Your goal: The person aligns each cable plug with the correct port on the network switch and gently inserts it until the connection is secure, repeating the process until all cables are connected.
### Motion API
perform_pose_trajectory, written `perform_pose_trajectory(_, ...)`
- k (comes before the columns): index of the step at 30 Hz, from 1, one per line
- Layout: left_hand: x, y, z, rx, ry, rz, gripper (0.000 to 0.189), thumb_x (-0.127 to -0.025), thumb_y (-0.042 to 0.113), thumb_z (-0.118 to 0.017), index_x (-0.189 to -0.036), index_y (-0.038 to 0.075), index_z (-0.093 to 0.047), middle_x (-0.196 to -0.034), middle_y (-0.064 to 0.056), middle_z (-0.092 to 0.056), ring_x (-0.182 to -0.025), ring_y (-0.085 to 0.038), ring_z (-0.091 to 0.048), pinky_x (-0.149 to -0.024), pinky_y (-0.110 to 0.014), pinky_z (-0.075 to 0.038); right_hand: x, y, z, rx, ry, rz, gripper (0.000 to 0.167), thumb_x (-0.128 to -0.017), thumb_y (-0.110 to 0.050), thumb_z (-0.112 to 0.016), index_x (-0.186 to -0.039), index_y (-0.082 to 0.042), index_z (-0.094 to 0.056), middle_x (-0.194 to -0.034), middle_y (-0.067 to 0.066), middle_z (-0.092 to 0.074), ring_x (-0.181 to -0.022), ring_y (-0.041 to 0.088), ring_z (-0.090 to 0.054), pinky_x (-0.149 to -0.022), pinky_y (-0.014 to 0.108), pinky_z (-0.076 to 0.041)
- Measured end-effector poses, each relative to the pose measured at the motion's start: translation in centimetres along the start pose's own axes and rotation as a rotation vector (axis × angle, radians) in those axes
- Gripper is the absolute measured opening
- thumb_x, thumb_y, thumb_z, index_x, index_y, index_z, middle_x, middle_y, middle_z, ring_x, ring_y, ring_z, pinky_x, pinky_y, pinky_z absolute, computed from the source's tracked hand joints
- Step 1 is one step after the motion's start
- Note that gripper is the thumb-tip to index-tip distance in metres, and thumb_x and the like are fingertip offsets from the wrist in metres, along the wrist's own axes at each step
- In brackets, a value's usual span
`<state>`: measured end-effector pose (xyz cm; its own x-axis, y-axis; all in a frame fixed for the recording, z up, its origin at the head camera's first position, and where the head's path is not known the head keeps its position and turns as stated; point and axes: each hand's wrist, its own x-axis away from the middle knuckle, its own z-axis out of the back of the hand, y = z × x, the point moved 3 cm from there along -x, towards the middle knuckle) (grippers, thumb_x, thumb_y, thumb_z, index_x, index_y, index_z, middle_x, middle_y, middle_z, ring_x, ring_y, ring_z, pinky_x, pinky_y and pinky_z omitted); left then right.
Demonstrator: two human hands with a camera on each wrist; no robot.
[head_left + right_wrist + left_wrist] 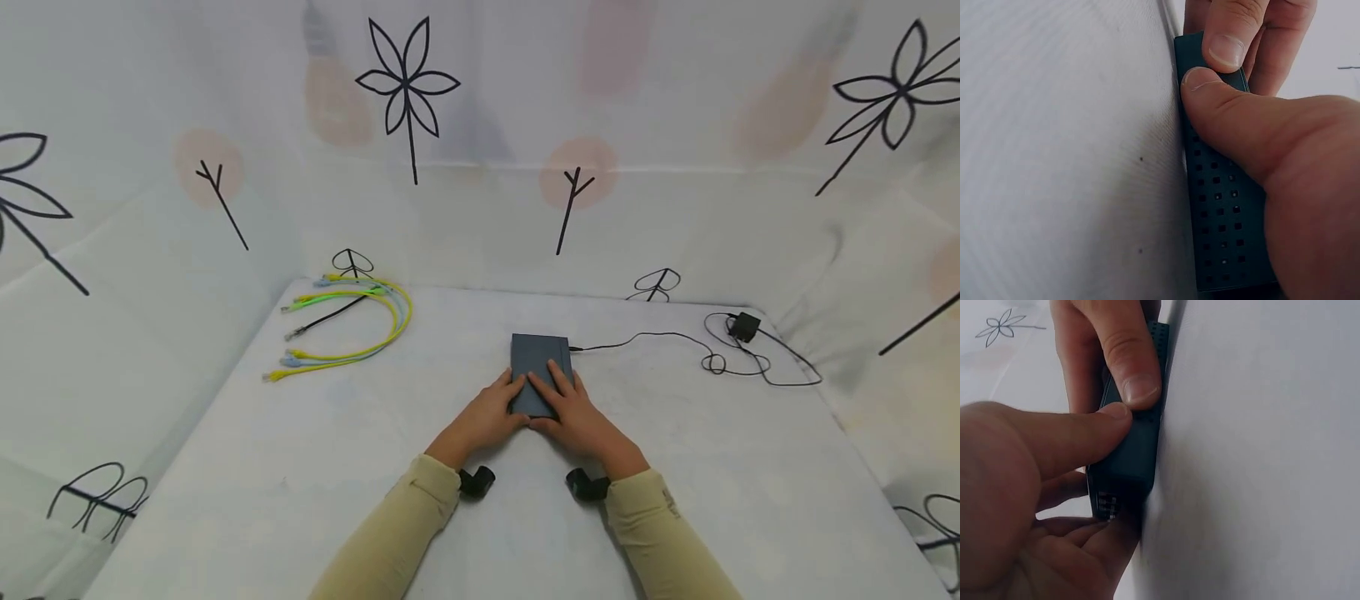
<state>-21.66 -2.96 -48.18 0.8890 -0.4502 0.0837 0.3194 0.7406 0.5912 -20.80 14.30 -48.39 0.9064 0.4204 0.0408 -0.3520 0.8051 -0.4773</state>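
A dark blue-grey network switch (537, 353) lies flat on the white table, its near end between both hands. The left hand (487, 417) grips its left side and near edge, thumb along the near face. From the right, the right hand (576, 421) holds it with fingers spread over the top and thumb on the near face. In the left wrist view the two thumbs meet on the near face of the switch (1129, 453), and small openings show on its left side. Rows of square vent holes mark the switch (1217, 215) in the right wrist view.
A thin black power cord (663, 334) runs from the switch's right side to a black adapter (744, 327) at the back right. Several yellow, green, grey and black network cables (401, 321) lie curved at the back left. Patterned white cloth walls surround the table.
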Motion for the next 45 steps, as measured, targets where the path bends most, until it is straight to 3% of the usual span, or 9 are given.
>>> perform_pose_trajectory(10,0.5,-0.3,0.1,0.061,-0.008,0.019,0.069,-0.095,0.032,-0.062,-0.153,0.017,-0.028,-0.162,-0.012,-0.015,-0.146,-0.031,-0.028,-0.113,-0.045,-0.035,0.0,-0.3,-0.1,0.000,-0.011,-0.009,0.075,-0.093,-0.046,-0.060,-0.155,-0.025,-0.023,-0.163,0.015,-0.003,-0.143,0.056,0.001,-0.102,0.072,-0.030)
perform_pose_trajectory(22,0.1,-0.3,0.5,0.074,0.005,0.008,0.065,-0.094,0.030,-0.063,-0.152,0.019,-0.034,-0.161,-0.010,-0.020,-0.146,-0.028,-0.030,-0.114,-0.044,-0.035,0.0,-0.2,0.1,-0.014,0.004,-0.018,0.074,-0.094,-0.044,-0.060,-0.155,-0.025,-0.023,-0.163,0.015,-0.003,-0.143,0.057,0.001,-0.102,0.073,-0.030)
perform_pose_trajectory(29,0.3,-0.9,0.9,0.132,0.007,-0.008,0.062,-0.096,0.035,-0.060,-0.150,0.017,-0.037,-0.160,-0.004,-0.026,-0.139,-0.022,-0.042,-0.112,-0.040,-0.037,0.1,-0.1,0.0,-0.013,-0.004,-0.019,0.074,-0.094,-0.046,-0.059,-0.155,-0.026,-0.023,-0.164,0.014,-0.003,-0.144,0.056,0.001,-0.103,0.072,-0.030)
perform_pose_trajectory(35,0.6,-1.6,1.7,0.178,0.038,-0.013,0.062,-0.097,0.037,-0.059,-0.151,0.015,-0.037,-0.158,-0.006,-0.030,-0.132,-0.026,-0.051,-0.109,-0.041,-0.041,0.1,-0.1,-0.1,-0.009,-0.010,-0.030,0.074,-0.094,-0.047,-0.059,-0.155,-0.026,-0.023,-0.164,0.015,-0.002,-0.144,0.056,0.001,-0.103,0.072,-0.030)
perform_pose_trajectory(45,0.7,-3.8,3.8,0.252,0.104,0.098,0.063,-0.095,0.044,-0.058,-0.151,0.024,-0.036,-0.159,0.000,-0.030,-0.133,-0.027,-0.050,-0.111,-0.042,-0.039,0.2,-0.4,0.1,-0.002,-0.023,-0.055,0.074,-0.093,-0.050,-0.058,-0.155,-0.029,-0.024,-0.164,0.012,-0.003,-0.145,0.053,0.000,-0.104,0.071,-0.029)
